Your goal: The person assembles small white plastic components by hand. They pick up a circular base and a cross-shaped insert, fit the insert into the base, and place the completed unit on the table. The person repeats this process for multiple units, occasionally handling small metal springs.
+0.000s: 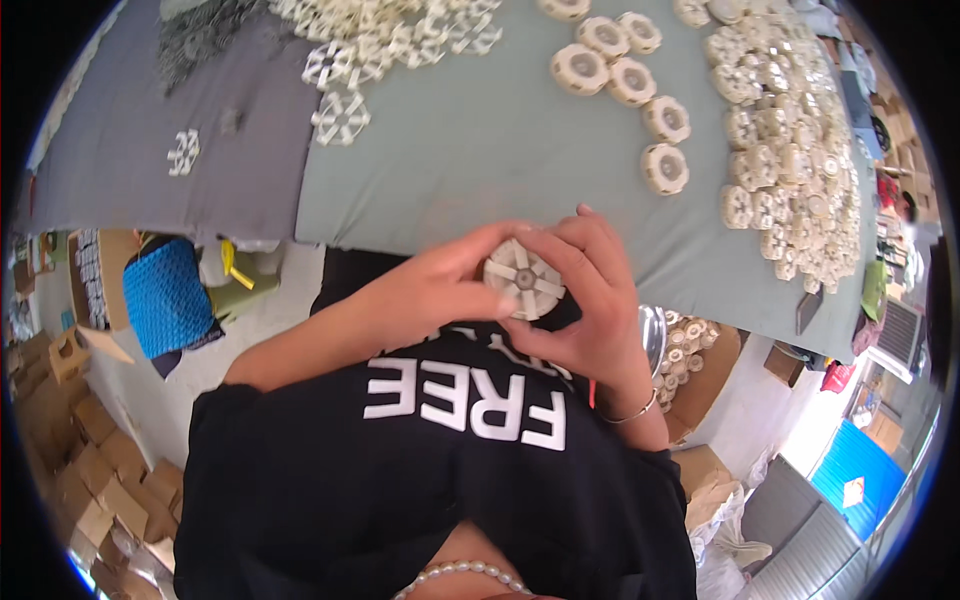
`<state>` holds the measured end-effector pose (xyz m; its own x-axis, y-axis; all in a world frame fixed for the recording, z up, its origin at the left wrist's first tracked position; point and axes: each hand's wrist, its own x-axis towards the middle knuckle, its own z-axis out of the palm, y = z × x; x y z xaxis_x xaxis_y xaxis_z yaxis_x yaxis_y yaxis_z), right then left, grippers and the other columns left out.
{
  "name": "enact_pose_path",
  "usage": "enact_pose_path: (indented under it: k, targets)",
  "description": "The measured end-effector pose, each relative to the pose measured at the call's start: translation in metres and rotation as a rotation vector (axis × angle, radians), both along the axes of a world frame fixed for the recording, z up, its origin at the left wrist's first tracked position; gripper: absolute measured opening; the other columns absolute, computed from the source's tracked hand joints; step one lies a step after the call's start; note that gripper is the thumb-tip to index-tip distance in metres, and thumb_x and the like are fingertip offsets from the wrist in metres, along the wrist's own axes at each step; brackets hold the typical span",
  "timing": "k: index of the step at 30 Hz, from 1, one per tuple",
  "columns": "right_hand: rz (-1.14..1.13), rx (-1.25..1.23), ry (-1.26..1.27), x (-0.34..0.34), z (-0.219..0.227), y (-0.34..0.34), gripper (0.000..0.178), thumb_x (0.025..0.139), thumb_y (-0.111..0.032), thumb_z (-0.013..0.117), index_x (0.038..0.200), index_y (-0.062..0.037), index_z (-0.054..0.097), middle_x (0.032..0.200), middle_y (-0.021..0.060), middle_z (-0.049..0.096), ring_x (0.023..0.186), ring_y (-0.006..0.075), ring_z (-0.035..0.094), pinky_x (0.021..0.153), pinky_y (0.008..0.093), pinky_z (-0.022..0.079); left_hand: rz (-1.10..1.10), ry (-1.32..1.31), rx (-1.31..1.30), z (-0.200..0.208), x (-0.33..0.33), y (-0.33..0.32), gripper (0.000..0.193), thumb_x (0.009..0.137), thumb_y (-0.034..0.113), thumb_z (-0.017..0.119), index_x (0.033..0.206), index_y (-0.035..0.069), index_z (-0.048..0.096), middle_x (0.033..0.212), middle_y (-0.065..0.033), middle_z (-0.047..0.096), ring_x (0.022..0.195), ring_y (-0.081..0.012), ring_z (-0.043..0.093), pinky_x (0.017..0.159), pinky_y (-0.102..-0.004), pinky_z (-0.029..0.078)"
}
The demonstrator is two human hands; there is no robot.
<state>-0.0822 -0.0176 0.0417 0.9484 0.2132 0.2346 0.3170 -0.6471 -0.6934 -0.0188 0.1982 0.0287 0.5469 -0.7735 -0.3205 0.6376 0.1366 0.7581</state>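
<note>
Close to my body, just off the table's near edge, both hands hold a round off-white plastic part (523,278). Its upper face has raised spokes running out from a grey centre. My left hand (462,278) grips the part from the left, thumb and fingers at its rim. My right hand (590,300) curls round the right side, with fingers over the top and the thumb below. The underside of the part is hidden. Nearest on the table is a loose line of round off-white parts with clear centres (666,169).
White spoked frames (342,117) lie piled at the back, beside a dark grey heap (200,45). A single frame (184,152) rests on the grey cloth at left. Many round parts (790,165) cover the table's right side. Under it stands a cardboard box (712,385) of similar parts.
</note>
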Motion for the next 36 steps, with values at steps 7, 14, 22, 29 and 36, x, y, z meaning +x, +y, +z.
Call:
enact_pose_path:
  k: [7,14,22,29,36]
  targets:
    - [-0.862,-0.253,-0.453,0.027,-0.022,-0.17,0.067,0.079,-0.026,0.094,0.136,-0.0037,0.067,0.127,0.0104,0.068,0.111,0.0278,0.067,0.094,0.0405,0.055,0.551,-1.29,0.858,-0.031,0.067,0.052,0.051,0.086,0.016,0.081,0.132,0.003,0.064,0.129,-0.0119,0.067,0.116,-0.0311,0.065,0.095,-0.0441,0.054]
    - [-0.744,-0.115,0.111,0.044,-0.058,-0.1,0.065,0.079,-0.026,0.093,0.135,-0.004,0.066,0.124,0.0119,0.065,0.101,0.0275,0.065,0.091,0.0434,0.056,0.607,-1.449,1.132,-0.066,0.101,0.063,0.056,0.077,0.022,0.089,0.124,0.005,0.065,0.116,-0.0117,0.067,0.107,-0.0329,0.064,0.095,-0.0447,0.051]
    - [-0.155,0.202,0.028,0.024,-0.037,-0.007,0.062,0.082,-0.02,0.09,0.137,-0.0047,0.066,0.125,0.0152,0.068,0.109,0.0349,0.068,0.092,0.0438,0.057,0.271,-1.256,0.51,-0.043,0.034,-0.008,0.079,0.071,0.017,0.094,0.141,0.008,0.059,0.129,-0.0132,0.064,0.113,-0.0328,0.064,0.1,-0.0426,0.053]
    - [-0.521,-0.175,-0.233,0.006,-0.057,-0.068,0.055,0.086,-0.005,0.079,0.14,-0.0046,0.066,0.127,0.0138,0.071,0.109,0.0334,0.069,0.092,0.0417,0.057,0.25,-1.413,0.546,-0.038,0.046,-0.033,0.095,0.069,0.026,0.097,0.151,0.008,0.053,0.149,-0.0153,0.053,0.131,-0.0382,0.056,0.11,-0.0468,0.049]
    - [-0.285,-0.254,-0.022,-0.011,-0.038,-0.07,0.061,0.083,-0.004,0.078,0.142,-0.0071,0.066,0.15,0.0167,0.058,0.129,0.0372,0.056,0.105,0.0457,0.05,0.107,-1.355,0.604,-0.063,0.049,-0.043,0.075,0.076,0.024,0.092,0.144,0.011,0.061,0.139,-0.0094,0.059,0.108,-0.0286,0.064,0.095,-0.0401,0.055]
